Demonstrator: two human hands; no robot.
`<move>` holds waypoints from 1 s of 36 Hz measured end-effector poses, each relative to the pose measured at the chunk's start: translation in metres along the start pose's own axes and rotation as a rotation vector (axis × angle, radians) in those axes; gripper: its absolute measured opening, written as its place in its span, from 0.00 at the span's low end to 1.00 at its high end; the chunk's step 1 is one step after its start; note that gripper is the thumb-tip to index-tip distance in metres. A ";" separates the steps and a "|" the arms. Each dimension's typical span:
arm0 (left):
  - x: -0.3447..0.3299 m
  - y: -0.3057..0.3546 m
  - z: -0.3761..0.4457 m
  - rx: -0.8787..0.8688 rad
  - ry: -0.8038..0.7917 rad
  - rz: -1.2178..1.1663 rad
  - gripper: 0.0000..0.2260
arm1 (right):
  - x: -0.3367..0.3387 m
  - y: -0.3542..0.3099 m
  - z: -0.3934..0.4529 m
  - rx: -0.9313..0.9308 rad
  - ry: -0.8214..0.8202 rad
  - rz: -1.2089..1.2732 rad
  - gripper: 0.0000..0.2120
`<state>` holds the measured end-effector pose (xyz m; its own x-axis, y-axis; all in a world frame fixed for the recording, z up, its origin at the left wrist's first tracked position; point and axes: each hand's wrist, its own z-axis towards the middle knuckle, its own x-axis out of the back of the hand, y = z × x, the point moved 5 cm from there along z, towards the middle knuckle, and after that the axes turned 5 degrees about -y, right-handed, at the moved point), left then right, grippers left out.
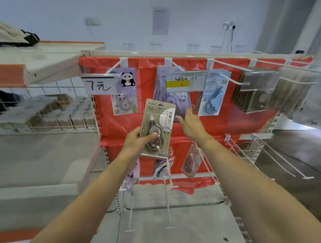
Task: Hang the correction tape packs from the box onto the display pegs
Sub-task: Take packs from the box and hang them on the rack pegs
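Grey-carded correction tape pack [157,128] sits upright in the left hand [136,141], thumb curled across its blister, before the red display panel [231,114]. Right hand [191,126] reaches out with fingers extended, fingertips touching the lavender packs [173,101] hanging on a peg under a yellow-striped label [185,81].

I see even, cool, fairly bright light with only soft shadows. The red backing sheet [230,125] shows faint glossy glare. My wide lens bows the top rail [178,55] and stretches the edges. The packs at far right [296,92] are smeared with blur; the centre stays sharper.
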<state>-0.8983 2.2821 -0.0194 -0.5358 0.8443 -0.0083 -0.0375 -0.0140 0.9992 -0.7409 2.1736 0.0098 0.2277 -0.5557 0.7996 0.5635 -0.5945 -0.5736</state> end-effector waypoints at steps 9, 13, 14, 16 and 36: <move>-0.114 0.010 0.007 -0.039 -0.114 -0.105 0.06 | 0.073 0.076 -0.033 -0.040 -0.101 0.160 0.16; -0.171 0.013 0.013 -0.041 -0.119 -0.111 0.09 | 0.103 0.113 -0.059 -0.098 -0.055 0.521 0.22; -0.186 0.015 0.015 -0.052 -0.125 -0.114 0.09 | 0.111 0.121 -0.066 -0.100 -0.034 0.565 0.23; -0.215 0.021 0.017 -0.072 -0.147 -0.110 0.06 | 0.125 0.136 -0.075 -0.134 -0.028 0.735 0.23; -0.338 0.048 0.015 -0.205 -0.107 0.162 0.08 | 0.185 0.223 -0.100 -0.024 0.042 0.855 0.15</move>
<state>-0.7062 2.0039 0.0324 -0.4574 0.8736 0.1659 -0.1341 -0.2522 0.9583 -0.6524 1.8805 0.0123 0.5371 -0.8394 0.0836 0.1941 0.0265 -0.9806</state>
